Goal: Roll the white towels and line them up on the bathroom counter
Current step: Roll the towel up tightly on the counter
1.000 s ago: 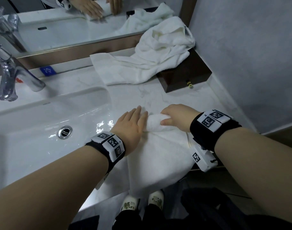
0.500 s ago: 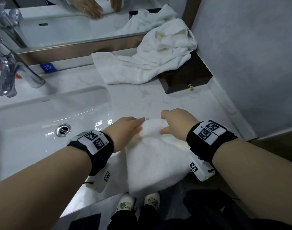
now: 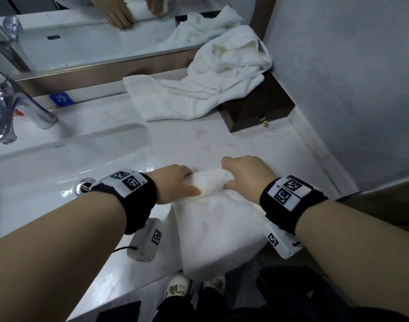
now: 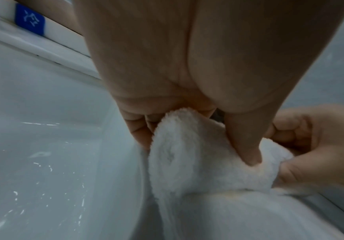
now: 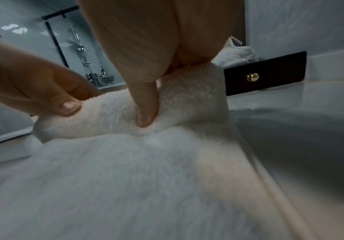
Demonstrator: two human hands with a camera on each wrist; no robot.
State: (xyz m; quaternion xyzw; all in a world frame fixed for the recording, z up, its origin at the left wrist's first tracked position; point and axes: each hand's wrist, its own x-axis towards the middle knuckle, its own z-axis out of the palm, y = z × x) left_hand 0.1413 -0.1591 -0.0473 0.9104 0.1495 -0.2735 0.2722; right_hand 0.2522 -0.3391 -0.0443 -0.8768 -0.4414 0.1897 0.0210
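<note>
We grip the rolled end of the white towel [image 3: 212, 184] with left hand [image 3: 175, 182] and right hand [image 3: 245, 175], fingers curled round it; roll axis runs left-right on the counter [image 3: 222, 140], unrolled length trailing toward us over the edge.

Left hand [image 3: 175, 184]: your fingers lay flat on the roll a second ago; now they curl round its left end, thumb pressed into it.
Rolled towel [image 3: 211, 185]: your roll has grown thicker and come nearer the bench's front edge.
Right hand [image 3: 245, 176]: drawn back with the roll.
</note>
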